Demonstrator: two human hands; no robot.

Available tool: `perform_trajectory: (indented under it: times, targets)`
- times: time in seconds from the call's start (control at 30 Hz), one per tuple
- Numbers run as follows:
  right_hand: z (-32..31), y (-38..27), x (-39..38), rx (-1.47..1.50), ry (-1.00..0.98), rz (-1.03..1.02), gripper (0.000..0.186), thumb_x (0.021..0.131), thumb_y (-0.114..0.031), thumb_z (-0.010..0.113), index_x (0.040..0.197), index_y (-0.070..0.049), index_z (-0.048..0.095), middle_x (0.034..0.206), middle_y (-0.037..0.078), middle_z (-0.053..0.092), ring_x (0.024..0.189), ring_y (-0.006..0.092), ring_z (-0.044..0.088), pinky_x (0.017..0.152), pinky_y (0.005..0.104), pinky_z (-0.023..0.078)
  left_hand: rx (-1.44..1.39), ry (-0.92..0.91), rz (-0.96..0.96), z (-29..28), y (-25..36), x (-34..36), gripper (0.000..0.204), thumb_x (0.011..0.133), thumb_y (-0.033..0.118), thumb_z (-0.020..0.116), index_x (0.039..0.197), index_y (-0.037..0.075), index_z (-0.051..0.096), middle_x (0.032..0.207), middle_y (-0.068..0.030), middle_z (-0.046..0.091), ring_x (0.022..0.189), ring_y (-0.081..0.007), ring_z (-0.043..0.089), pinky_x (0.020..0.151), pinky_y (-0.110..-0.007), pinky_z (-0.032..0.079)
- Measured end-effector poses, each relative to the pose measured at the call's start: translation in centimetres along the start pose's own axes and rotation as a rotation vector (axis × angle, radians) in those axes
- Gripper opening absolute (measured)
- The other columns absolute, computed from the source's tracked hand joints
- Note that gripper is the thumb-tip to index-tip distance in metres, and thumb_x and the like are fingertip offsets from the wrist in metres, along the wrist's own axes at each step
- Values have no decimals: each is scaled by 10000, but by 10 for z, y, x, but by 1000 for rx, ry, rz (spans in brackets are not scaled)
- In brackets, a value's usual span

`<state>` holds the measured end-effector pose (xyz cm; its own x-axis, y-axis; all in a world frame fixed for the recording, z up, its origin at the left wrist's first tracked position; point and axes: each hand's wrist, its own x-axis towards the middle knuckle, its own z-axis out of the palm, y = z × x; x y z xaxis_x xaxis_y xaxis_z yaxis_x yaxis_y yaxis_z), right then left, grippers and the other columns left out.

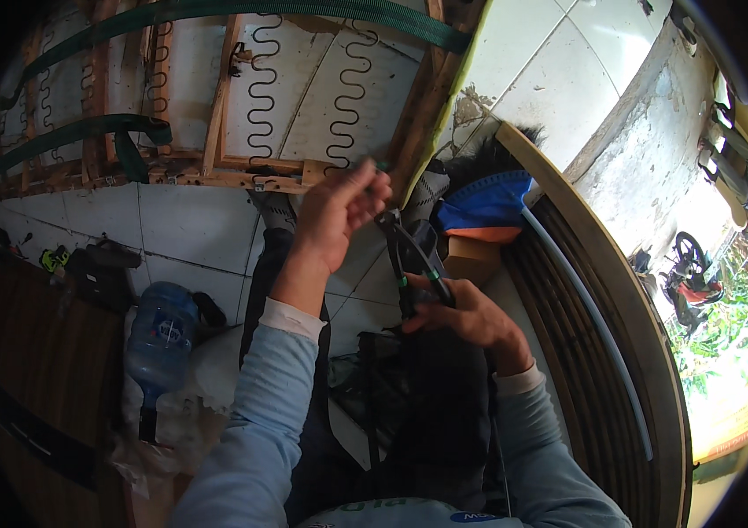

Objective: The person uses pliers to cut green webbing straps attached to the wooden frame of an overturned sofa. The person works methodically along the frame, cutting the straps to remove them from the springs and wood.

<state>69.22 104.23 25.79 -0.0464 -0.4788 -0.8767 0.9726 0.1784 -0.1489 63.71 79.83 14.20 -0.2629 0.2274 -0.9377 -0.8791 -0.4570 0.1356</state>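
Observation:
Pincers with black handles and green bands [397, 239] are in my right hand [471, 317], which grips them by the handles. Their jaws point up and away, just right of my left hand [338, 216]. The fingers of my left hand are curled in, thumb against them; whatever lies between them is too small or hidden to name. Beyond that hand is the near rail of a wooden seat frame [202, 174]. Wavy metal springs [261, 88] run across the frame, and green webbing [242, 9] stretches over it.
A blue water jug [162, 334] lies at the left beside clear plastic [215, 374]. To the right are a dark slatted wooden piece [559, 326], a blue and orange item [484, 207] and a brown block [471, 260]. A doorway opens at far right.

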Motion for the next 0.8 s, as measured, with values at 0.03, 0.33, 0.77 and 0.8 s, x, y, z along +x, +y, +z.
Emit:
perform_trajectory:
  times: [0.03, 0.33, 0.77, 0.8]
  targets:
    - [-3, -4, 1, 19, -23, 39, 619, 1039, -220, 626, 1567, 44, 441, 1086, 171, 771, 1057, 230, 740, 911, 365, 587, -26, 125, 74, -4, 5, 3, 576, 993, 490, 724, 1338, 39, 629, 1273, -87, 723, 1139, -187, 695, 961, -356, 541]
    - [-55, -15, 107, 548, 259, -16, 656, 1023, -187, 599, 1597, 23, 362, 1245, 227, 702, 1109, 350, 727, 909, 469, 622, 363, 236, 39, 33, -42, 7, 1172, 952, 792, 545, 1677, -9, 91, 1707, -226, 262, 1575, -380, 280, 1262, -491, 238]
    - [-35, 15, 97, 590, 555, -167, 643, 1041, -185, 536, 1595, 69, 333, 1115, 201, 752, 1042, 267, 747, 891, 423, 626, 999, 219, 713, 61, -69, 199, 468, 951, 421, 781, 1175, 22, 686, 1033, -150, 785, 961, -292, 767, 854, -395, 595]
    - [-37, 12, 96, 541, 536, -171, 639, 1035, -184, 539, 1586, 75, 347, 1113, 204, 752, 1038, 269, 748, 892, 423, 625, 1003, 216, 677, 62, -65, 202, 442, 937, 394, 799, 1157, 27, 689, 1033, -149, 785, 967, -284, 767, 854, -393, 595]
